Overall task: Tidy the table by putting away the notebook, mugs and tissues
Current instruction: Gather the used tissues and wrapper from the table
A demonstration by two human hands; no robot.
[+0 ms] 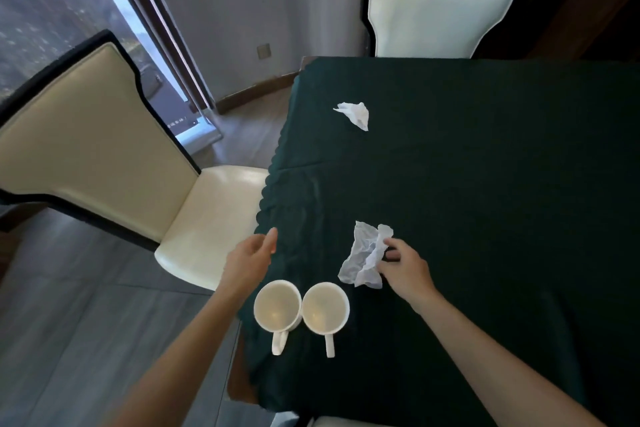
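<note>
Two white mugs stand side by side near the table's left front edge, the left mug (277, 305) and the right mug (325, 308), handles pointing toward me. A crumpled white tissue (363, 258) lies just beyond them, and my right hand (405, 269) pinches its right edge. My left hand (251, 258) hovers over the table's left edge with fingers apart, holding nothing. A second crumpled tissue (355, 113) lies farther back on the cloth. No notebook is in view.
The table wears a dark green cloth (485, 166). A cream chair (104, 156) stands at the left side and another cream chair (440, 17) at the far end. A glass door is at the left, over grey flooring.
</note>
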